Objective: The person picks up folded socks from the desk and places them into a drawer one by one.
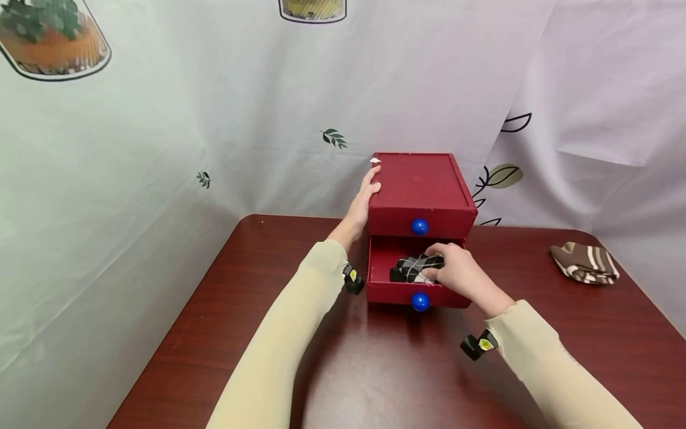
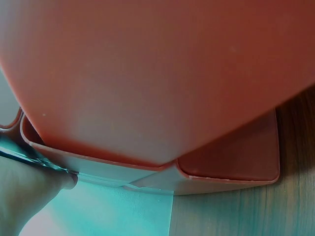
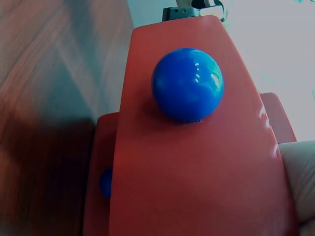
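A small red drawer cabinet [image 1: 415, 179] with blue knobs stands at the back of the table. One drawer [image 1: 386, 292] below its top drawer is pulled out. Inside lies a folded black, grey and white argyle sock bundle [image 1: 412, 268]. My right hand [image 1: 455, 268] reaches in from the right, thumb and fingers pinching the bundle's right end. My left hand [image 1: 364, 202] rests along the cabinet's left side, fingers near the top edge. In the right wrist view, the pulled-out drawer's blue knob [image 3: 187, 84] faces the camera and part of my hand [image 3: 302, 172] shows over the rim.
A folded brown and white striped sock bundle [image 1: 584, 262] lies at the table's right. A shut lower drawer with a blue knob [image 3: 106, 183] shows under the pulled-out one. Printed white cloth [image 1: 268, 107] hangs behind the dark red wooden table [image 1: 225, 333].
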{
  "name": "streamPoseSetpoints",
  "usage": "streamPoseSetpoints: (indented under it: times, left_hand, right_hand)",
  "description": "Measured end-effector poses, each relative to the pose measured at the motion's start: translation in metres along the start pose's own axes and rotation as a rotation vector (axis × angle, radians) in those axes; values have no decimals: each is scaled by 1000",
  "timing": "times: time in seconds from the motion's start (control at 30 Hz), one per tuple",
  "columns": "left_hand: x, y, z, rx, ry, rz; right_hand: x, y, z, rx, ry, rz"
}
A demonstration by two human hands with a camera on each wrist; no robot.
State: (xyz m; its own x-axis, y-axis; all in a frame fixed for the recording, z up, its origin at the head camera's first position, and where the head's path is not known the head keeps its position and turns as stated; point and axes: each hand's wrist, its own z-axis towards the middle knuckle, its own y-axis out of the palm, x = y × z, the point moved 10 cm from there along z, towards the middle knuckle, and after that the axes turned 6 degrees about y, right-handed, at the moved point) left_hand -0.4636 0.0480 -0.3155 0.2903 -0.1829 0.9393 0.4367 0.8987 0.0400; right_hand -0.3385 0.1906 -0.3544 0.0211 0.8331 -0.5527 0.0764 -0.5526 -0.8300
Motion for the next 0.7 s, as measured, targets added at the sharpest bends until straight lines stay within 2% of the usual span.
streamPoseSetpoints:
  times: [0.2,0.4,0.5,0.7]
  left_hand:
    - [-12,-3,6,19,14,12]
    - [-11,-2,8,32,31,17]
    - [-11,-3,8,34,29,12]
    - [-14,-4,6,27,21,21]
  right_hand:
    - [-7,-9,-9,106,-29,-82]
    - [-21,-29,-24,240,-138,-116]
    - [-27,-37,-32,274,-187,-98]
    - [-25,-41,-45,269,-201,29]
